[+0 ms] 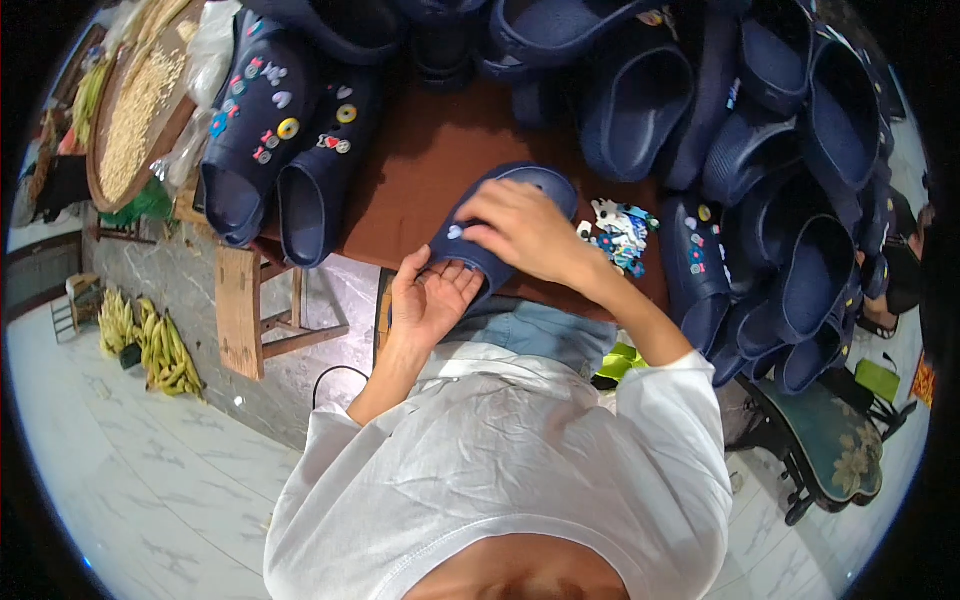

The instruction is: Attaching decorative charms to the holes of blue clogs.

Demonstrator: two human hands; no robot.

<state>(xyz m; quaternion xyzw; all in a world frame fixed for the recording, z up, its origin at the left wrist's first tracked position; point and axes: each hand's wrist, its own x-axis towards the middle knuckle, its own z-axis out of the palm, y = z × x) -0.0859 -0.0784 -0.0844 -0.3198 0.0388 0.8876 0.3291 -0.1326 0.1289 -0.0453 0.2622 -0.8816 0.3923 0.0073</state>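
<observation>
A navy blue clog (487,258) lies at the near edge of the brown tabletop (410,150), tilted toward the upper right. A small pale heart-shaped charm (455,232) sits on its upper surface. My left hand (432,300), palm up, holds the near end of the clog; its fingertips are partly hidden by the shoe. Over the clog is my right hand (525,228), fingers curled and thumb close to the charm; anything between its fingers is hidden. Right of the clog lies a pile of small colourful charms (622,235).
Two clogs decorated with charms, one of them a larger-looking clog (262,130), stand at the left. Many navy clogs (800,270) are heaped along the back and right. Left are a tray of pale grains (145,115), a wooden stool (245,310) and green bananas (168,350) on the floor.
</observation>
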